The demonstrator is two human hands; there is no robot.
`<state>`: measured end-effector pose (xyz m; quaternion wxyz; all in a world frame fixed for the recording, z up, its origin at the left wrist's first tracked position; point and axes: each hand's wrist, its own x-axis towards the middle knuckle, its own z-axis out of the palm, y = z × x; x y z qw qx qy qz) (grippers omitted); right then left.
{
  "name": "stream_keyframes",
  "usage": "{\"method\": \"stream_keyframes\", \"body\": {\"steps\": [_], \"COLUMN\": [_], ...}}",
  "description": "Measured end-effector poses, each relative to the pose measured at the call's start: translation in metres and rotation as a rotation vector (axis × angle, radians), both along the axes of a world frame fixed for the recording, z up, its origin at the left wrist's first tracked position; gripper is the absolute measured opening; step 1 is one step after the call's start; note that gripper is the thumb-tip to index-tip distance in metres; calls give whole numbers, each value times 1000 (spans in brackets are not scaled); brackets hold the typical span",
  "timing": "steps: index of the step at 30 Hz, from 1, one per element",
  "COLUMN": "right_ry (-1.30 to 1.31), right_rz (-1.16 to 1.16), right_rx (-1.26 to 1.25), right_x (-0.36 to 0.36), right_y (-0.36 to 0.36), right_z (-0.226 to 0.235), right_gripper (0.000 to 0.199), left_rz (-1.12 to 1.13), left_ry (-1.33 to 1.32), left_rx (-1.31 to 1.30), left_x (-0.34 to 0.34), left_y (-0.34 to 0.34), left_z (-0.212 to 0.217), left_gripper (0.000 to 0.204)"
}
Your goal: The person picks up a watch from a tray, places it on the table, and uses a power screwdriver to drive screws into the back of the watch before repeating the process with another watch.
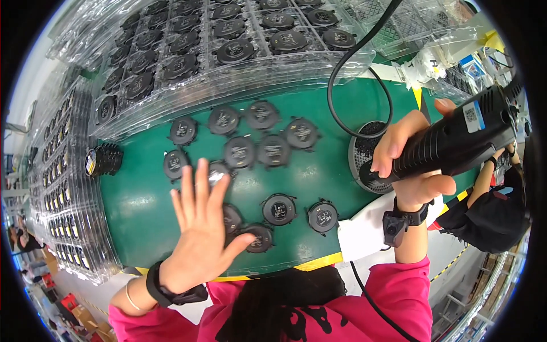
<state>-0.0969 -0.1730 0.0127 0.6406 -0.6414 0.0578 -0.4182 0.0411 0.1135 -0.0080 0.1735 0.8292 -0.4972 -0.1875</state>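
The left hand [199,242] is spread, fingers wide apart, above round black modules [273,151] laid loose on the green table [148,199]; contact cannot be determined. The right hand [419,190] has its fingers wrapped around a black handheld tool [450,142], whose front end lies over a round grey dish [360,162]. Clear plastic trays [245,77] of further modules stand beyond the loose ones
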Motion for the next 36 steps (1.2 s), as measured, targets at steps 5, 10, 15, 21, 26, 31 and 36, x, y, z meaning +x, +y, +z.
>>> {"method": "stream_keyframes", "body": {"steps": [5,10,15,21,26,31,36], "right_ry": [-44,8,-298,-288,-199,-43,22], "right_rz": [191,303,176,70,177,-3,21], "right_rx": [-55,28,163,22,-192,-74,-162], "right_x": [-4,-6,-6,-23,-20,-22,-20], "right_y": [-19,-18,-22,-35,-38,-19,-20], "right_z": [-10,-8,-7,7,10,23,24], "right_gripper": [106,98,92,89,91,93,96], "left_rz": [-138,-591,-783,-796,-849,-794,-723], "left_ry": [-59,-3,118,245,203,291,451], "left_rx": [-1,-234,-344,-245,-253,-305,-356], "left_x": [-9,-21,-23,-10,1,1,5], "left_y": [-55,-103,-124,-133,-137,-143,-146], "left_z": [24,23,3,5,8,1,-6], "left_gripper": [91,54,22,40,48,48,47]}}
